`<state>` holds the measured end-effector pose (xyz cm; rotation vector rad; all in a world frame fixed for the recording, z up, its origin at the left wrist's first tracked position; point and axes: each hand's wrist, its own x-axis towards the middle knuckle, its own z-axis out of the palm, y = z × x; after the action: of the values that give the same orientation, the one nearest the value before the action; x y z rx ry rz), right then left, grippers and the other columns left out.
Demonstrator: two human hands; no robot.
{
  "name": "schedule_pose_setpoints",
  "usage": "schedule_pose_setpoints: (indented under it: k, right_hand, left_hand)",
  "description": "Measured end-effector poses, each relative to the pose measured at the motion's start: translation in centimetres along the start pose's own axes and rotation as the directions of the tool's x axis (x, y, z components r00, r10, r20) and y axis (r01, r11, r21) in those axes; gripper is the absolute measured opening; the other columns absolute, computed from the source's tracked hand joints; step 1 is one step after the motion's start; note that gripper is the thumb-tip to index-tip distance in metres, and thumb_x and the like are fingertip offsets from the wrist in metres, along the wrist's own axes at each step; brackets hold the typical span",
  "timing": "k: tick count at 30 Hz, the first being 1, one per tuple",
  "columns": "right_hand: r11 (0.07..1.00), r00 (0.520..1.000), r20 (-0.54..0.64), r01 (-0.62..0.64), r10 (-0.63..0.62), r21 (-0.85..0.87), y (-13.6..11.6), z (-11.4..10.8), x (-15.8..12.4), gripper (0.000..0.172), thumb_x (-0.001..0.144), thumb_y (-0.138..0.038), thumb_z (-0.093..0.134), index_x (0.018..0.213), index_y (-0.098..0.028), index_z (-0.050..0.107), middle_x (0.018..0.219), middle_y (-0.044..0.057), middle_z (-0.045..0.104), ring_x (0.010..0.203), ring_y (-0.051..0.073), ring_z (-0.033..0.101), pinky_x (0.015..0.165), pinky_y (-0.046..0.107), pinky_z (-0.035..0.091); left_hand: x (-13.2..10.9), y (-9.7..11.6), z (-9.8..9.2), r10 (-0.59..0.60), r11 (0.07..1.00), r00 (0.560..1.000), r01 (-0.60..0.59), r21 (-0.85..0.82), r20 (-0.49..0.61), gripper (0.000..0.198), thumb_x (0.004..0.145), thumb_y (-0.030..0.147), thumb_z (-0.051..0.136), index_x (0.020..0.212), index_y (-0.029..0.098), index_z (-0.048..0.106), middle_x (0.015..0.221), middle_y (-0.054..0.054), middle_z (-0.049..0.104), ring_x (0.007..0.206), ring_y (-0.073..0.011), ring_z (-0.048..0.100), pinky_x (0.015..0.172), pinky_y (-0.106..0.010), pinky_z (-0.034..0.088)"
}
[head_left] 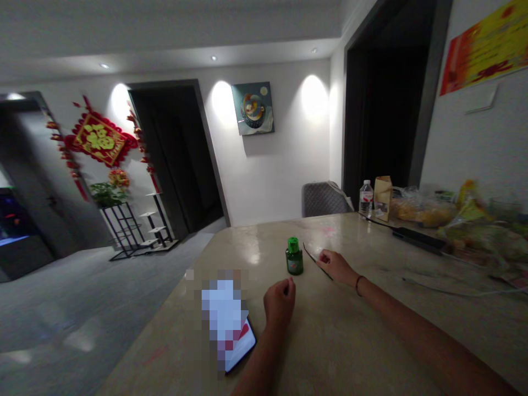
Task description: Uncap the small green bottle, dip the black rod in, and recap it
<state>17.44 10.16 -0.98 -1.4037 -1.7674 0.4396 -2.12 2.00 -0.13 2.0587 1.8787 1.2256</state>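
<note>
My right hand (335, 265) is closed in a pinch on a thin dark stick (310, 253), which slants over the table to the right of a green bottle. Its exact kind is too small to tell. The squat green bottle (294, 262) stands upright with a bright green ridged cap and a small label. Just in front of it, my left hand (279, 301) is curled into a fist, apart from the bottle, with nothing showing in the fingers. Left of that fist lies a phone (241, 352) with a lit screen, partly blurred out.
The marble-look table (330, 341) ends along a slanted left edge. At its right stand a water bottle (366, 198) and a paper bag (383, 199), near plastic bags (424, 208), a black elongated object (418, 240) and a white cable (437, 290). A grey chair (324, 199) is behind.
</note>
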Motion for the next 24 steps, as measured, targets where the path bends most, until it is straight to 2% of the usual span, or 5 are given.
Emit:
schedule_pose_setpoints:
  k: [5,9,13,16,24]
  right_hand:
    - [0.991,0.988,-0.082,-0.132,0.132,0.013,0.1,-1.8,-0.5,0.017,0.064,-0.019,0.050,0.051,-0.018,0.039,0.048,-0.005,0.041,0.048,0.008,0.039,0.048,0.021,0.027]
    - [0.865,0.949,0.246,-0.288,0.200,0.410,-1.4,-1.6,-2.4,0.031,0.072,-0.036,0.048,0.052,-0.020,0.031,0.041,-0.009,0.027,0.035,0.004,0.024,0.037,0.019,0.019]
    - [0.541,0.643,0.766,-0.636,-0.024,0.551,-2.4,-1.3,-4.3,0.047,0.078,-0.056,0.035,0.050,-0.020,0.022,0.038,-0.011,0.020,0.031,0.003,0.011,0.032,0.017,0.009]
    - [0.361,0.436,0.859,-0.781,-0.266,0.509,-2.6,-1.9,-4.4,0.058,0.075,-0.069,0.013,0.044,-0.020,0.019,0.035,-0.009,0.018,0.029,0.003,0.011,0.029,0.016,0.010]
    - [0.252,0.380,0.849,-0.838,-0.367,0.484,-1.6,-1.6,-4.3,0.068,0.066,-0.076,-0.004,0.039,-0.019,0.020,0.032,-0.006,0.020,0.027,0.004,0.015,0.028,0.016,0.013]
  left_hand:
    - [0.6,0.4,0.3,-0.097,0.952,0.976,0.148,-0.267,0.193,0.045,0.073,0.053,0.035,0.045,0.018,0.025,0.046,0.005,0.021,0.046,-0.0063,0.024,0.048,-0.023,0.015]
    - [0.6,0.5,-0.2,-0.024,0.878,0.860,0.261,-0.401,0.509,0.057,0.072,0.067,0.021,0.040,0.019,0.025,0.039,0.006,0.020,0.041,-0.0060,0.020,0.047,-0.024,0.016]
    - [0.4,1.1,-0.8,0.111,0.620,0.708,0.499,-0.605,0.698,0.063,0.068,0.073,0.008,0.038,0.019,0.021,0.037,0.006,0.016,0.036,-0.0051,0.013,0.043,-0.023,0.011]
    - [0.6,1.2,-1.1,0.228,0.406,0.599,0.658,-0.634,0.768,0.066,0.062,0.078,0.000,0.038,0.020,0.019,0.037,0.006,0.013,0.035,-0.0046,0.012,0.040,-0.022,0.009]
    - [0.4,0.5,0.4,0.136,0.341,0.614,0.707,-0.619,0.777,0.067,0.062,0.080,0.007,0.037,0.020,0.022,0.036,0.006,0.017,0.033,-0.0042,0.011,0.036,-0.020,0.007]
